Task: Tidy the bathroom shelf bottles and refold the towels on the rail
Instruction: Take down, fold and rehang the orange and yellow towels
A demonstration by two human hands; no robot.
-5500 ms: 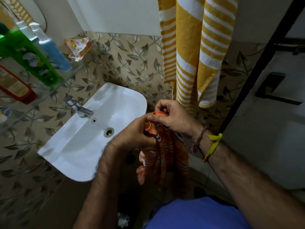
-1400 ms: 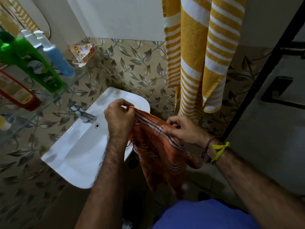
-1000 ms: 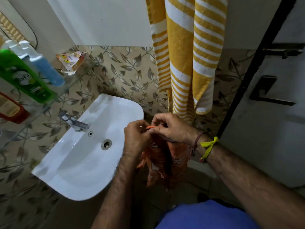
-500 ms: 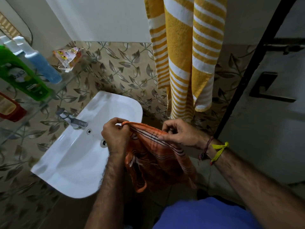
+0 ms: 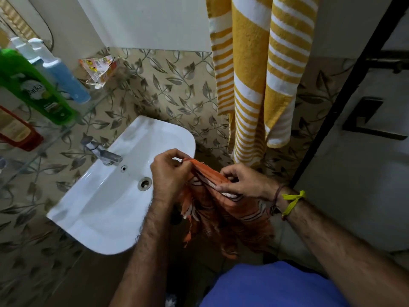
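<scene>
An orange striped towel (image 5: pixel 223 209) hangs between my hands, to the right of the sink. My left hand (image 5: pixel 169 173) pinches its top edge at one end and my right hand (image 5: pixel 245 183) pinches the same edge a short way along; the rest of it droops in folds below. A yellow and white striped towel (image 5: pixel 254 74) hangs from above against the back wall; its rail is out of view. On the glass shelf (image 5: pixel 55 134) at the left stand a green bottle (image 5: pixel 35 89), a blue bottle (image 5: pixel 64 76) and a red bottle (image 5: pixel 17 131).
A white sink (image 5: pixel 106 196) with a metal tap (image 5: pixel 104 152) sits under the shelf. A small printed packet (image 5: pixel 99 67) lies at the shelf's far end. A dark door frame (image 5: pixel 345 94) and a door with a black handle (image 5: pixel 367 118) stand at the right.
Over the last seconds my hands came together with the towel bunched, then spread apart along its top edge. Since half a second ago they have moved slightly closer together again.
</scene>
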